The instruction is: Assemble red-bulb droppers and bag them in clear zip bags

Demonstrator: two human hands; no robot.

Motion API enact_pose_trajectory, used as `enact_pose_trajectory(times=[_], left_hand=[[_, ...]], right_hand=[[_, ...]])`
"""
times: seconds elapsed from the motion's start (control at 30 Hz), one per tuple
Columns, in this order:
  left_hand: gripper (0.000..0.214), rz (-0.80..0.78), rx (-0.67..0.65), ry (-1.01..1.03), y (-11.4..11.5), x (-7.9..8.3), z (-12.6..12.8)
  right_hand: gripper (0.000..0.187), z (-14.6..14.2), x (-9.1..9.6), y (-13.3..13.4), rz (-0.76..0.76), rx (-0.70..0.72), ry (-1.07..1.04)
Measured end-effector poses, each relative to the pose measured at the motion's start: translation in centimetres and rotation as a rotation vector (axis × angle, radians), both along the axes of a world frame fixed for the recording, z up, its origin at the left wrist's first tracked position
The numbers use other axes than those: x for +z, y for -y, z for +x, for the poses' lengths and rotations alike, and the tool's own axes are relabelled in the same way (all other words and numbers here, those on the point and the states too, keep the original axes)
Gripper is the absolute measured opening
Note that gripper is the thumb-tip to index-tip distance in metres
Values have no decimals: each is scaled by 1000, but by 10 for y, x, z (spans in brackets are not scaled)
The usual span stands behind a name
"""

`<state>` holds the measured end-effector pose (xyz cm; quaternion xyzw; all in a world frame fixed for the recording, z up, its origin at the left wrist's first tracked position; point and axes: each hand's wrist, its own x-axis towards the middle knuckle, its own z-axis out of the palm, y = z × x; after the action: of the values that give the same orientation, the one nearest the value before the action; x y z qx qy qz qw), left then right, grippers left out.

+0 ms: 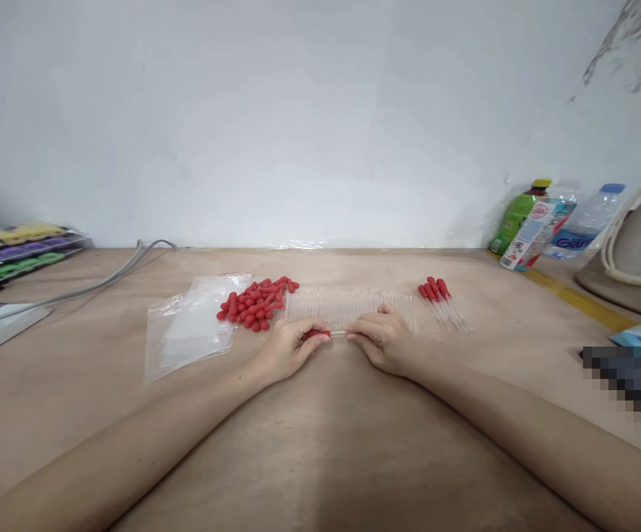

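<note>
My left hand (287,349) is closed around a red rubber bulb (319,334), low over the middle of the table. Facing it, my right hand (385,343) pinches a thin clear dropper tube (339,334), whose left end meets the bulb; how deep it sits is hidden by my fingers. Just behind both hands lies a row of clear tubes (331,301), side by side. A pile of loose red bulbs (254,304) rests behind my left hand. Several droppers with red bulbs fitted (436,290) lie to the right, bulbs pointing away from me.
Clear plastic bags (193,329) lie left of the bulbs. Further left are a grey cable (115,273) and packs of coloured items (21,251). Bottles (520,218), a beige hat (636,251) and a pixelated dark object (631,380) are at the right. A white wall (320,133) bounds the back.
</note>
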<state>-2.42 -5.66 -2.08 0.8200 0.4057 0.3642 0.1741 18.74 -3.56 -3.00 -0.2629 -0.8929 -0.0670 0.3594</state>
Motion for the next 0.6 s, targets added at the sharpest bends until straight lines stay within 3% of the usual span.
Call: enact_pose_trajectory(times=[0.17, 0.6], left_hand=[[17, 79, 41, -51, -1, 2, -1], [16, 104, 22, -96, -1, 3, -2]], right_hand=[[21, -4, -1, 3, -15, -57, 0], [22, 1, -1, 4, -64, 5, -22]])
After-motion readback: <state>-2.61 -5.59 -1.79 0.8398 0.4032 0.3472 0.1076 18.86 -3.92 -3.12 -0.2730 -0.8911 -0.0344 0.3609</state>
